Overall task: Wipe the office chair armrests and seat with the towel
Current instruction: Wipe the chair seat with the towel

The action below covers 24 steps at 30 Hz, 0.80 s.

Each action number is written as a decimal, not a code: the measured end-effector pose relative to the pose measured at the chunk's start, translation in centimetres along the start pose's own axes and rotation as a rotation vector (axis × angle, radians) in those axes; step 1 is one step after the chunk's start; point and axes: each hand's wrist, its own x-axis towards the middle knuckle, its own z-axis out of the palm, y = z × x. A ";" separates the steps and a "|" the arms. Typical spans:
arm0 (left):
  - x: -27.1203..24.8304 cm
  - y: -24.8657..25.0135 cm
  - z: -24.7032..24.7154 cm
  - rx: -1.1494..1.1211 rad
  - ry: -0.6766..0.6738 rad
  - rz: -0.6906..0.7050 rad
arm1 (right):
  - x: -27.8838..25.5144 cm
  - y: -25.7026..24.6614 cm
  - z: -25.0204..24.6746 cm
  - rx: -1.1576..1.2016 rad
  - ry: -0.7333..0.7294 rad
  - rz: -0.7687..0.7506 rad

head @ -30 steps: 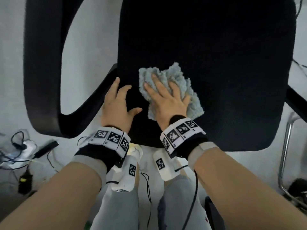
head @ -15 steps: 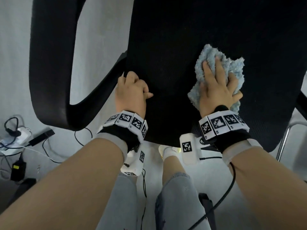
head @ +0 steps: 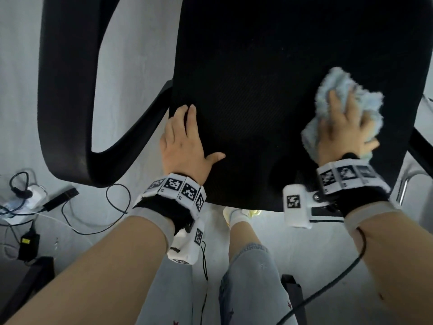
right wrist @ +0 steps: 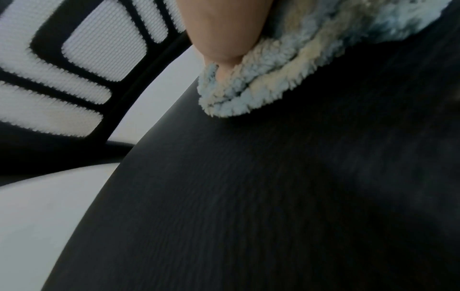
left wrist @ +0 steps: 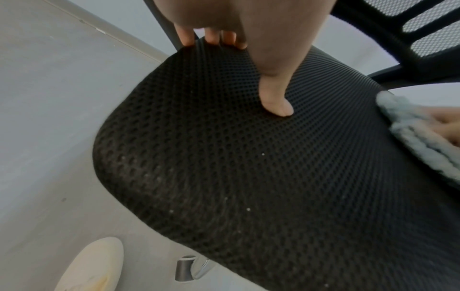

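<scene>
The black mesh chair seat [head: 257, 102] fills the head view. My right hand [head: 339, 130] presses a bunched light-blue towel [head: 337, 78] flat onto the seat's right side, fingers spread over it and blurred by motion. In the right wrist view the thumb [right wrist: 224, 29] sinks into the towel [right wrist: 261, 84]. My left hand [head: 185, 137] rests flat on the seat's left front corner. Its fingertips [left wrist: 211, 39] reach the side edge and its thumb [left wrist: 273, 94] lies on the mesh. The black left armrest [head: 63, 90] loops at the left. Only a piece of the right armrest [head: 421, 146] shows.
Cables, a power strip [head: 28, 195] and an adapter lie on the grey floor at the left. A chrome tube [head: 403, 188] shows under the seat's right side. My legs in jeans [head: 248, 266] stand at the seat's front. The mesh backrest [right wrist: 99, 49] rises behind the seat.
My right hand has slid the towel from the seat's left centre across to its right side. My left hand curled over the seat's left edge, then flattened again.
</scene>
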 end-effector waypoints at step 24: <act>-2.6 8.9 4.0 0.075 -0.065 -0.105 | -6.4 1.2 0.4 -0.204 -0.465 -0.809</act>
